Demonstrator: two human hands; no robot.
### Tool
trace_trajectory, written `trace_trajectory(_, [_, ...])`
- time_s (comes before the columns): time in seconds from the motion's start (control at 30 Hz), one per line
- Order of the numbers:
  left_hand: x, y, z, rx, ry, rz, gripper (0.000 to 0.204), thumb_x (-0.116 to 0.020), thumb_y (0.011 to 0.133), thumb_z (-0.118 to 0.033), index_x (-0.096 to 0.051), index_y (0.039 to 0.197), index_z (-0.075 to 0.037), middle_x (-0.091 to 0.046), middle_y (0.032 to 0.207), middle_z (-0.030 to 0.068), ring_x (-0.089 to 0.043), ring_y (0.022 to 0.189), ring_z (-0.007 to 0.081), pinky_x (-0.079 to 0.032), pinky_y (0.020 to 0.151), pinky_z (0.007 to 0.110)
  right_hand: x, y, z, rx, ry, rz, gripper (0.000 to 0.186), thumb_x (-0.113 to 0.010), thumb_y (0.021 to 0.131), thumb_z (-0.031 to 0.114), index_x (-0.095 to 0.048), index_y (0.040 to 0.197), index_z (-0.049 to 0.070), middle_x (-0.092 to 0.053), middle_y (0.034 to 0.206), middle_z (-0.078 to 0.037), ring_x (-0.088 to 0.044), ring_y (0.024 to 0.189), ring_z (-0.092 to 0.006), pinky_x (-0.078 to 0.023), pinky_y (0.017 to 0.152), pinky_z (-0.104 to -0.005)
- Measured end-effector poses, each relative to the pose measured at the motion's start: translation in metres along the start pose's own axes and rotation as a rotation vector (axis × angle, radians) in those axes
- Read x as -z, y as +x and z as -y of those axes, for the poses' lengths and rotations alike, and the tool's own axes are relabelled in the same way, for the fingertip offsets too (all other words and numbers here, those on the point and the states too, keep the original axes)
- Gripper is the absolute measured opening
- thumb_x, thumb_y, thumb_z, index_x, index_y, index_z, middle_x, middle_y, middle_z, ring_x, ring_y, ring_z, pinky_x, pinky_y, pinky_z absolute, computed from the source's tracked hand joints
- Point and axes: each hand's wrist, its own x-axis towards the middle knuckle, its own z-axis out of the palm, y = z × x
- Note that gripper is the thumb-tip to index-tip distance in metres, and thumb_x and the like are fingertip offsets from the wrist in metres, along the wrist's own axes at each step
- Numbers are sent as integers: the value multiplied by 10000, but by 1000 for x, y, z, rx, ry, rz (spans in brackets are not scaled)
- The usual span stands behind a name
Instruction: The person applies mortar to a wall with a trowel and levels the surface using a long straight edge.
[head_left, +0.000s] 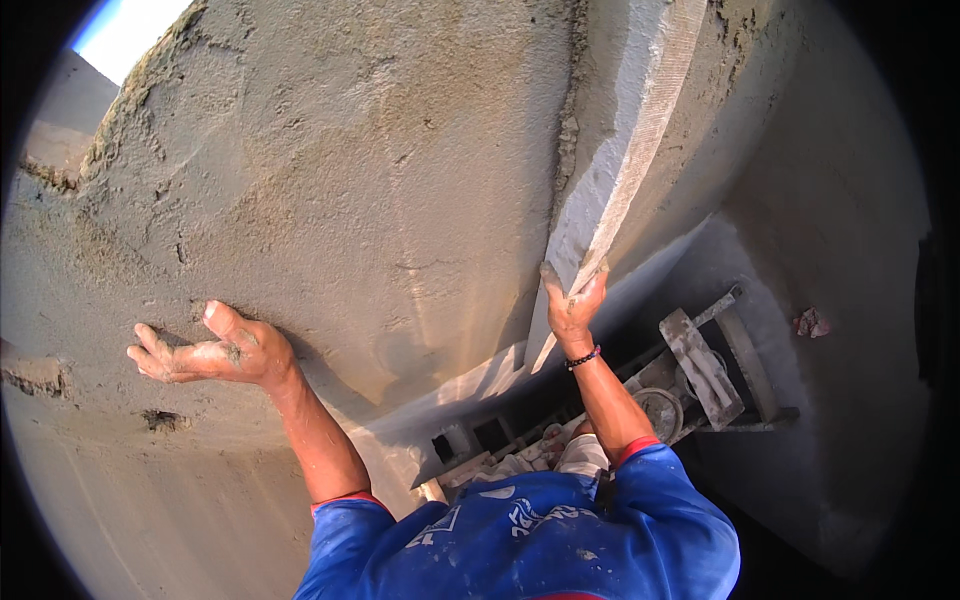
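By plastered wall point(400, 180), left hand point(225, 352) spread, right hand point(573, 312) gripping pale board point(610, 185).

Bare wall point(400, 190) leaves room left of the obstructing long board point(640, 130).

Counted one left hand point(222, 352), one right hand point(574, 316), two forearms point(328, 440), two sleeves point(650, 478), one shirt point(520, 545), one bracelet point(583, 358), one bar point(632, 150) and one crumpled scrap point(812, 323).

Wht lettering point(538, 516) on front of blue shirt point(450, 565), bent w/ folds, approx. illegible at this res.
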Motion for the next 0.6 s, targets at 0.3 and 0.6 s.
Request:
trace_trajectory(0.3, [12,-11,8,35,59,34,655,-503,936,-388,-335,1426,14,-295,1491,202,-166,1429,397,-110,1149,594,13,-22,-35,12,-109,-34,679,-842,712,158,-476,1246,-47,-603,1100,-195,-591,1024,-326,-456,903,-419])
trace_trajectory(0.6, [6,-7,-1,45,10,23,655,-493,945,-401,-322,1445,-12,-299,1519,184,-151,1438,414,-117,1150,593,50,80,9,49,-45,-155,533,-811,721,131,-528,1144,-26,-643,1001,-157,-629,937,-267,-491,852,-385])
